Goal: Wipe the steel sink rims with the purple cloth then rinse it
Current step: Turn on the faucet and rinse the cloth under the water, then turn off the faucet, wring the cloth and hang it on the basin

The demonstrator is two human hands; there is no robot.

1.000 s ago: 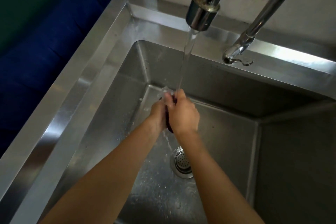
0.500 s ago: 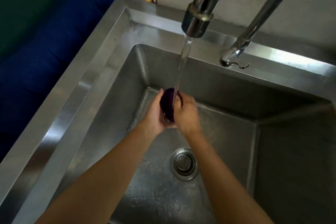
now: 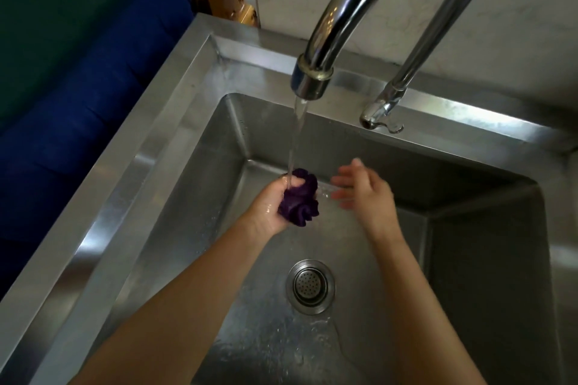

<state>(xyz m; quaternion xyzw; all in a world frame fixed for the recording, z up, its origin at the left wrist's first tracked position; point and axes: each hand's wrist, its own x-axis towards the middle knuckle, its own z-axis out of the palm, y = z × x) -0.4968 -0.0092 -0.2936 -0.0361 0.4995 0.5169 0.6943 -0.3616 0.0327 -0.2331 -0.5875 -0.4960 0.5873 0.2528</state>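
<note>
The purple cloth [image 3: 299,199] is bunched into a wet wad over the sink basin, and my left hand [image 3: 271,207] is shut around it. Water streams from the curved steel faucet [image 3: 316,75] straight onto the top of the cloth. My right hand [image 3: 362,189] hovers just right of the cloth, fingers spread and blurred, not touching it. The steel sink rim [image 3: 150,166] runs along the left and back of the basin, wet near the back left corner.
A round drain strainer [image 3: 310,286] sits in the basin floor below my hands. A second thinner tap [image 3: 380,116] stands on the back rim to the right. Blue fabric [image 3: 78,109] lies beyond the left rim. The basin floor is wet.
My right hand has let go of the cloth and pulled away to the right. The cloth, squeezed between both hands before, now sits in my left hand alone under the stream.
</note>
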